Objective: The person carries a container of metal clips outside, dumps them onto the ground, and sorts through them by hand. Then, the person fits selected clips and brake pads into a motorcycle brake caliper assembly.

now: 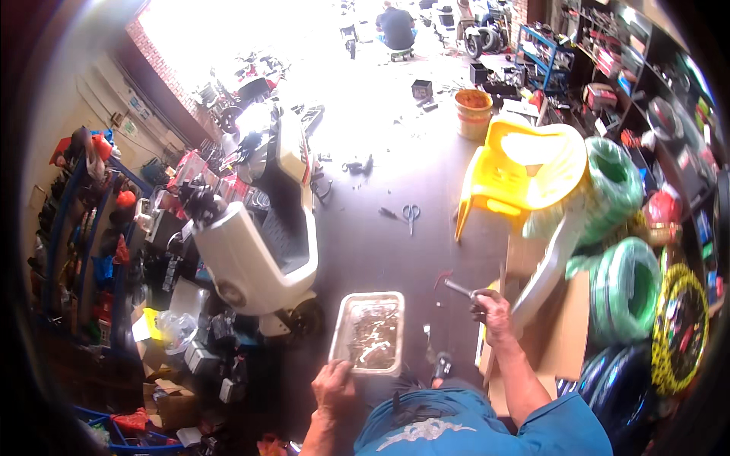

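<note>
So the thing we've got in our right hand [494, 315] is a slim metal tool [458, 288], silvery and tube-like, with a thin reddish strand at its far left end; that strand is too blurry for us to say what it is. Containers, then: the white tray [371, 296] is a shallow rectangle with rounded corners, and a messy scatter of pale and brownish bits [375, 334] covers its bottom, too small for us to sort out; farther off on the right there's a yellowish bucket [473, 129] with orange-brown stuff in it; near right sits an open cardboard box [563, 334], and we can't tell what's inside. As for hands, the right one is closed around the tool, which pokes out to the left, well above the dark floor [365, 258] and to the right of the tray; our left hand [332, 384] has its fingers bent at the tray's near left corner, well apart from the tool; whether it's actually pinching the rim, we can't tell.
</note>
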{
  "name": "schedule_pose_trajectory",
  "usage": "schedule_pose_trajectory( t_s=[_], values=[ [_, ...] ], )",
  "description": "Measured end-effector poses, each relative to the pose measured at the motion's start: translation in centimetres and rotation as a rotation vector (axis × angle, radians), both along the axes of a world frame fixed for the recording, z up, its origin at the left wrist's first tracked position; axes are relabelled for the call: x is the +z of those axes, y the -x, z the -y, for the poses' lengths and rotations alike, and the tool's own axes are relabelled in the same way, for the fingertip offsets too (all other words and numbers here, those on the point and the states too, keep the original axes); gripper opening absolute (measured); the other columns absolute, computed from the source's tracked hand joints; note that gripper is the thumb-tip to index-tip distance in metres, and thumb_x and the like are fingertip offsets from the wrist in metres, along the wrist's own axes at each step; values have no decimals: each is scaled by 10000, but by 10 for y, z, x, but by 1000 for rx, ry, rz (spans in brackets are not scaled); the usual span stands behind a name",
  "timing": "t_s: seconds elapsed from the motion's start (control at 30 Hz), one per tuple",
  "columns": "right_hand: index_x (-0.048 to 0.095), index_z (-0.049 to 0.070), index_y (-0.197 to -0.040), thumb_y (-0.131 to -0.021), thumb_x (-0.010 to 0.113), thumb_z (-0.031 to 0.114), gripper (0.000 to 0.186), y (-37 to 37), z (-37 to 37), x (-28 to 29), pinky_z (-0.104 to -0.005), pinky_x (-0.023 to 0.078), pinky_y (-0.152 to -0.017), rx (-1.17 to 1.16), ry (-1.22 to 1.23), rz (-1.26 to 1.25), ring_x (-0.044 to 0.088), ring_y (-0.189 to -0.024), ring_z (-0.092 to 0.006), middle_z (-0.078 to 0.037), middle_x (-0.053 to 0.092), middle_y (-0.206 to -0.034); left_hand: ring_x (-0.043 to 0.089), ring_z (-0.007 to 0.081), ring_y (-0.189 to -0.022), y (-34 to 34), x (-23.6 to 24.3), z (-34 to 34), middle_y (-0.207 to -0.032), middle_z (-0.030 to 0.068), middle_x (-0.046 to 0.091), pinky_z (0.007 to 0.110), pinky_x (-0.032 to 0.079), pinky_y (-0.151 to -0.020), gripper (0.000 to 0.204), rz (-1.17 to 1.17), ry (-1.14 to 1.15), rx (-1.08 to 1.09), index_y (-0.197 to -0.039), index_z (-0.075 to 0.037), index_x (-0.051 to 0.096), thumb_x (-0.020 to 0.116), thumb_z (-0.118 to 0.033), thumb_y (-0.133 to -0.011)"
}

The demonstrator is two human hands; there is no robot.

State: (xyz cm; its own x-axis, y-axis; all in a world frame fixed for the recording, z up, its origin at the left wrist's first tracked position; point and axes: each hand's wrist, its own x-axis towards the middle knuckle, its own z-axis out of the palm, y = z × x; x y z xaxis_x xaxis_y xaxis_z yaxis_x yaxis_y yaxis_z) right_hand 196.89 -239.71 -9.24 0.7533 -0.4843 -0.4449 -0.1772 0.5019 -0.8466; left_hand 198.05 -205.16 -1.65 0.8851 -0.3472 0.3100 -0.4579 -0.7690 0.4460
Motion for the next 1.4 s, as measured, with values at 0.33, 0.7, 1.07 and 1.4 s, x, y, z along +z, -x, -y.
schedule_pose_trajectory(
  t_s=[0.33, 0.7, 1.07, 1.4],
  values=[
    [658, -38, -939, -759, 615, 175, 283, -265, 95, -153, -325, 494, -675, 129, 717, -158, 626, -714, -219, -95, 664, -790, 639, 320, -787, -339, -66, 59, -888, 131, 660, 398, 523, -682, 186, 13, 29, 79, -870, -65, 645, 603, 6, -703],
    [572, 32, -765, -706, 560, 27, 60, -348, 186, -192, -319, 380, -352, -321, -86, -800, 553, -446, -216, -90, 561, -614, 628, 332, -785, -732, -31, 213, -890, 130, 643, 407, 509, -691, 195, -32, 33, -121, -895, -64, 625, 613, -20, -705],
    [441, 172, -581, -807, 533, 199, 245, -877, 500, -173, -271, 334, -397, -180, 30, -361, 434, -425, -133, 2, 416, -500, 637, 326, -791, -1047, -24, 379, -893, 139, 657, 392, 522, -695, 220, 42, 59, 97, -904, -56, 638, 599, 4, -696],
    [641, 58, -950, -859, 642, 225, 191, -1372, 515, -25, -246, 437, -517, 254, 466, 12, 587, -639, -105, -9, 629, -781, 634, 343, -793, -1287, -40, 431, -860, 156, 635, 402, 510, -707, 258, 60, 159, 162, -883, -37, 635, 581, 61, -651]
  ],
)
